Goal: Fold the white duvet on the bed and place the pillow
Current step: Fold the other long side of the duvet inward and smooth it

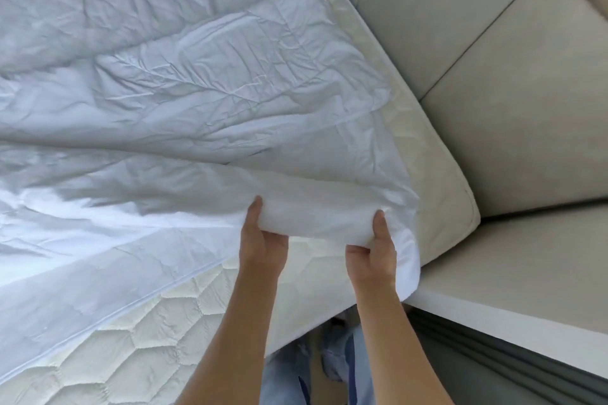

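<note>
The white duvet [184, 85] lies wrinkled across the bed and covers most of the quilted cream mattress [154, 332]. Its near right corner is lifted off the mattress. My left hand [261, 240] grips the duvet's edge, thumb on top and fingers underneath. My right hand [375, 250] grips the same edge about a hand's width to the right, close to the corner, which hangs down beside it. No pillow is in view.
A padded beige headboard [493, 52] rises along the mattress's right side. A pale ledge [513, 279] runs below it, with grey trim under it. My jeans-clad legs [316, 368] stand at the bed's near edge.
</note>
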The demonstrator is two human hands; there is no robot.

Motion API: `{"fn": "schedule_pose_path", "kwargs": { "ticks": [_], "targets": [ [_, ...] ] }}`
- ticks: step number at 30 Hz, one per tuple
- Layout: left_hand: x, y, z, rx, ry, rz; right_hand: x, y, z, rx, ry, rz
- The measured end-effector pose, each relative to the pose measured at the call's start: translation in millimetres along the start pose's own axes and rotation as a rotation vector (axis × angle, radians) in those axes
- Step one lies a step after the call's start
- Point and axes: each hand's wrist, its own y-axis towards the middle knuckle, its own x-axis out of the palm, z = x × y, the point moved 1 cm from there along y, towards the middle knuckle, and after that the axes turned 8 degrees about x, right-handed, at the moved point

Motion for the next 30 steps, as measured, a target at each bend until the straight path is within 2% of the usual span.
{"fn": "schedule_pose_path", "kwargs": {
  "ticks": [6,8,13,19,24,30],
  "targets": [
    [28,51,90,0.247,0.013,0.211,45,0,-42,-0.277,-0.141,-0.108],
    [45,55,106,0.297,0.043,0.188,64,7,-52,-0.331,-0.184,-0.111],
    [95,65,126,0.382,0.071,0.118,133,28,-76,-0.365,-0.156,-0.135],
    [160,109,159,0.434,0.04,0.121,227,60,-99,-0.385,-0.201,-0.203],
    [216,173,184,0.479,-0.027,0.139,320,114,-116,-0.402,-0.289,-0.26],
    [267,278,211,0.531,-0.01,0.242,429,199,-118,-0.376,-0.414,-0.313]
  ]
}}
